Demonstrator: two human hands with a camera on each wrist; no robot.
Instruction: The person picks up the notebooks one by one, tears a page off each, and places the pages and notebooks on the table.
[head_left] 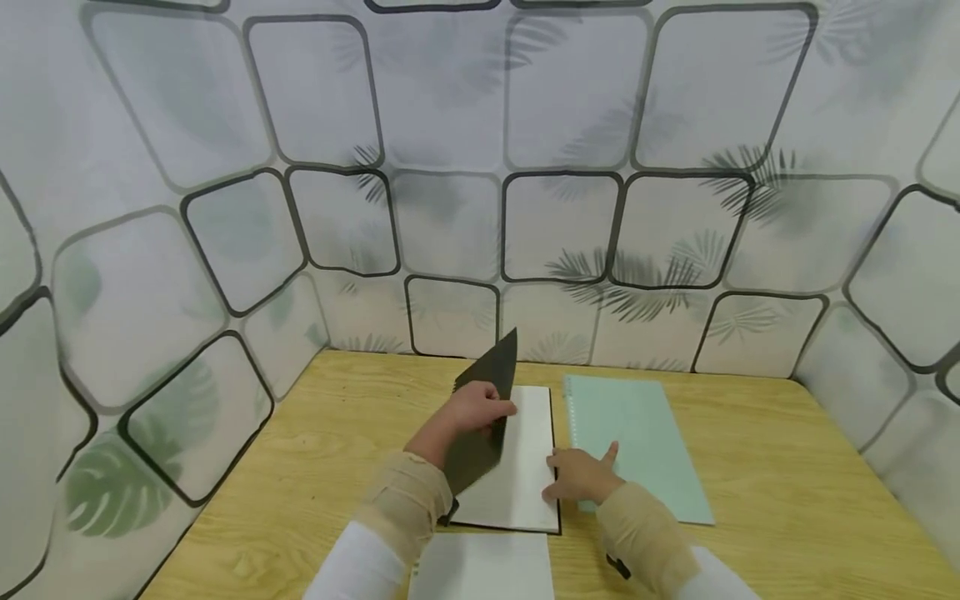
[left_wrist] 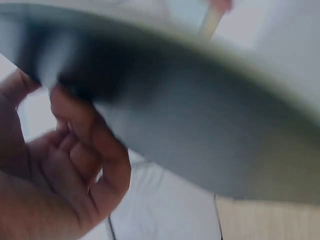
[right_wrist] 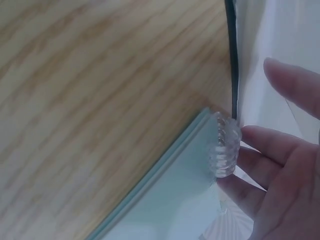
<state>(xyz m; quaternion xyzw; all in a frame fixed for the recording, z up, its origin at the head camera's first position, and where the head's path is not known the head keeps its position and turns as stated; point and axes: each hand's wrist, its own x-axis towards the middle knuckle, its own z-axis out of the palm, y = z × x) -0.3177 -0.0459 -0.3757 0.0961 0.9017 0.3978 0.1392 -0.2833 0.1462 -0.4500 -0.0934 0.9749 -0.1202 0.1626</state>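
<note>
In the head view my left hand [head_left: 474, 407] pinches the dark cover [head_left: 491, 367] of a notebook, which stands raised at a slant. Close up in the left wrist view, the cover [left_wrist: 190, 120] fills the upper part, thumb and finger at its edge. Beneath it lies the notebook's white page [head_left: 517, 492] with a dark border. My right hand [head_left: 581, 475] rests at that notebook's right edge, fingers extended and thumb spread. A mint-green spiral notebook [head_left: 637, 433] lies just to the right. Its clear coil [right_wrist: 225, 150] is right by my right fingertips in the right wrist view.
A white sheet or pad [head_left: 483, 567] lies at the near edge of the head view, in front of the notebook. The wooden table [head_left: 780, 467] meets a patterned curtain [head_left: 555, 225] at the back and sides.
</note>
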